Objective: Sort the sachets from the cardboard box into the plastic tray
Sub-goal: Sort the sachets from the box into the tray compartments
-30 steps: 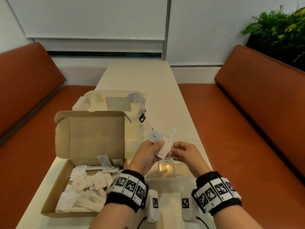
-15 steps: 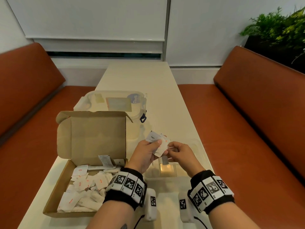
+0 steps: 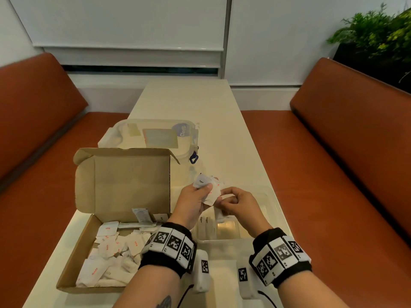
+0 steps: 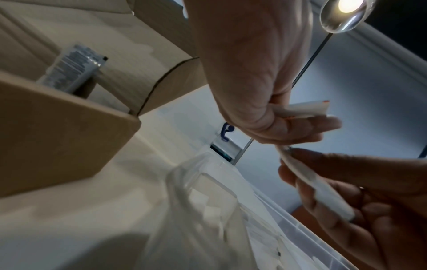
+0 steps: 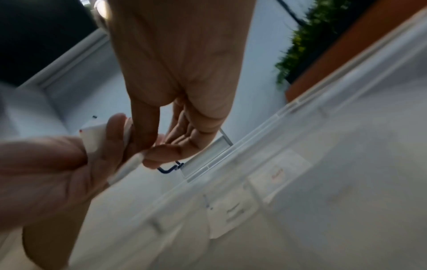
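Sachets in left hand: small fanned bunch [image 3: 208,189], white paper, one printed "Pepper", others with red print; held above near end of plastic tray.
Left hand [image 3: 194,202]: thumb and curled fingers clamped round the bunch; seen from below in left wrist view [image 4: 258,87].
Stick sachet [image 4: 316,184]: slim white tube, pinched by right hand just below left hand's bunch, upper end touching left fingertips.
Right hand [image 3: 238,206]: fingers curled, thumb and forefinger pinching the stick sachet; just right of left hand, knuckles nearly touching.
Plastic tray [image 3: 274,205]: clear, directly under both hands on worktop; a few sachets inside, two marked "Sugar" [image 3: 204,220] below left wrist.
Cardboard box [image 3: 89,245]: left of left hand, lid flap upright; loose sachets [image 3: 115,254] piled inside, mostly white with red print.
Lidded container [image 3: 155,136]: clear plastic, beyond the box, well ahead of both hands.
Worktop [image 3: 200,103]: pale, long, running away from the hands.
Wrist bands: black with printed markers on both wrists.
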Tool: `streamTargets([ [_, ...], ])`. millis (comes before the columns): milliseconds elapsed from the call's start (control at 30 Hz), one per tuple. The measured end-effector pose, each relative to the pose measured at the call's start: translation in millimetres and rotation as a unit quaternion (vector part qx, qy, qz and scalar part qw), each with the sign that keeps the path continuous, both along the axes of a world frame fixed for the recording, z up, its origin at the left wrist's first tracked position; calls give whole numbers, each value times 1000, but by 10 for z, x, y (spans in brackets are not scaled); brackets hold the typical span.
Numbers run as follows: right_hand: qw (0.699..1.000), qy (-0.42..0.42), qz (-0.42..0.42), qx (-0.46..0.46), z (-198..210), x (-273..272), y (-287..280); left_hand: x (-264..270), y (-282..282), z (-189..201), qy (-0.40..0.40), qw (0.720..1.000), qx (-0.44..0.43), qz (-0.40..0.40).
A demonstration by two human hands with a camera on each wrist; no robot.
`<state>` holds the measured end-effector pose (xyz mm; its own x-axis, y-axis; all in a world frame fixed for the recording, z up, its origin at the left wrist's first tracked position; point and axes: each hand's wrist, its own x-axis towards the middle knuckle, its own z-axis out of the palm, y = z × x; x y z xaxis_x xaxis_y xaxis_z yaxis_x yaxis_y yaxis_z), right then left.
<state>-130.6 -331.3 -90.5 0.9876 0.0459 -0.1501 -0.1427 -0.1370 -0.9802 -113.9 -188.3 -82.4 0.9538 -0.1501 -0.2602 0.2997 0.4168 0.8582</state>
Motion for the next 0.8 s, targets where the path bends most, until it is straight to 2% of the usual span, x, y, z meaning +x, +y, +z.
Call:
streamTargets([
  [67, 1000, -3, -15, -27, -18, 12, 27, 27, 19, -10, -3, 1000, 2, 24],
  [167, 991, -16, -12, -130, -85, 30, 116, 51, 48, -8, -13, 997, 9, 73],
  [300, 942, -60, 39, -329, -196, 53, 273, 55, 76, -12, -26, 993, 15, 118],
  [433, 893, -91, 73, -435, -307, 50, 387, 41, 85, -23, -34, 993, 30, 107],
  [500, 879, -94, 76, -461, -335, 51, 417, 35, 87, -25, -39, 993, 40, 104],
  [600, 881, -88, 81, -459, -352, 51, 419, 36, 94, -32, -38, 993, 47, 103],
  [667, 870, -101, 88, -474, -347, 48, 401, 42, 96, -39, -34, 993, 49, 101],
  [800, 805, -148, 118, -563, -326, 30, 372, 50, 96, -90, -20, 993, 46, 104],
])
